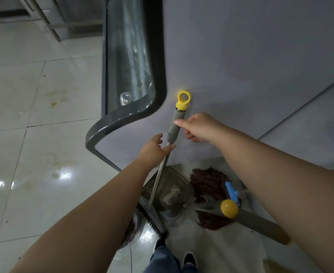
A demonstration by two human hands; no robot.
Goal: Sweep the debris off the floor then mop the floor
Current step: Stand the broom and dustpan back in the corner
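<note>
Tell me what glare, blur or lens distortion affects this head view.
Head view: ceiling lights make bright glare patches on the glossy tiled floor; wide-angle distortion bends the freezer's dark rim and stretches both forearms at the frame edges; the yellow ring cap on the grey-gripped handle shows a soft halo; the left hand and right hand look slightly soft.

- Left arm reaches forward and up from the lower left, forearm bare.
- Left hand [155, 147] is relaxed, fingers extended and loosely spread, fingertips pointing right.
- Right arm comes in from the right edge, forearm bare, angled up and left.
- Right hand [198, 127] is held above the left one, palm down, forefinger stretched left, the other fingers loosely bent beneath.
</note>
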